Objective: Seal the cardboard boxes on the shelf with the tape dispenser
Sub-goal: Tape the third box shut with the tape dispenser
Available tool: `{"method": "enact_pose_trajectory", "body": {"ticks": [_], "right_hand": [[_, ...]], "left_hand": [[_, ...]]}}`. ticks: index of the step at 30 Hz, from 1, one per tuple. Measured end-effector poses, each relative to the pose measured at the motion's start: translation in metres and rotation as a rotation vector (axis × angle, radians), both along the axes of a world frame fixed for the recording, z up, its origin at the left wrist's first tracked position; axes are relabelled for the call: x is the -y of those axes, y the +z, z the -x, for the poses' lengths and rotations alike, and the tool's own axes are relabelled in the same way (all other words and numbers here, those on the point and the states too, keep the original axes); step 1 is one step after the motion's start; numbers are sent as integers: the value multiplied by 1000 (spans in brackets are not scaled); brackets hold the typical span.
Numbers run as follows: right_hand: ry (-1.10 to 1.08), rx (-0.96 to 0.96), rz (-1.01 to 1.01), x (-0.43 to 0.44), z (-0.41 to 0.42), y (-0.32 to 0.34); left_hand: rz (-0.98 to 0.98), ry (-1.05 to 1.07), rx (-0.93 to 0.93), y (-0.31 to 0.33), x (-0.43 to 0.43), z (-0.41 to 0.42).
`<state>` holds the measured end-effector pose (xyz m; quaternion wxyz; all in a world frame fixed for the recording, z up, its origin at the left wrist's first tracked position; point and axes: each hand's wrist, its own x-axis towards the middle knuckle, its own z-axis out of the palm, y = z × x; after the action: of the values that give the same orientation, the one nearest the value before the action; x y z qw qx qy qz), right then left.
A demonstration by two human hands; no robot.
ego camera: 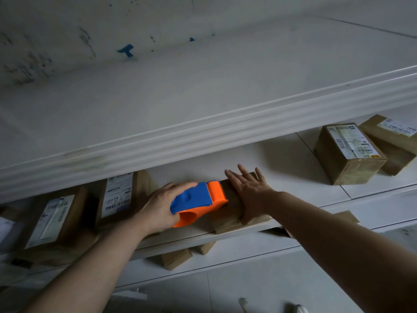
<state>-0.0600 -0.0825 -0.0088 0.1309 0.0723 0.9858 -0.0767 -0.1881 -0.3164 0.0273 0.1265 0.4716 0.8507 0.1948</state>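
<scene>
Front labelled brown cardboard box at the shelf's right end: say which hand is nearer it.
Right. The right hand lies flat on a low brown cardboard box left of the labelled box; the left hand, gripping the blue-and-orange plastic tape dispenser, is farther left.

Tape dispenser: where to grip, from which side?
Grip the tape dispenser by its blue rear shell, coming from the left: the orange nose faces right onto the box and must stay clear. The left hand wraps it there; the right hand presses the box.
</scene>
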Motion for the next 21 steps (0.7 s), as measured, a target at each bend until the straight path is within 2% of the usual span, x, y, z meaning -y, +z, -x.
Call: {"method": "enact_pose_trajectory", "body": {"ticks": [8,21], "right_hand": [[15,-21,-95,-21,-29,-3],[71,-51,-32,-54,-37,4]], "left_hand": [[-31,-45,-13,-4,-18,-24],[-31,-39,-16,-7,-45,-45]]}}
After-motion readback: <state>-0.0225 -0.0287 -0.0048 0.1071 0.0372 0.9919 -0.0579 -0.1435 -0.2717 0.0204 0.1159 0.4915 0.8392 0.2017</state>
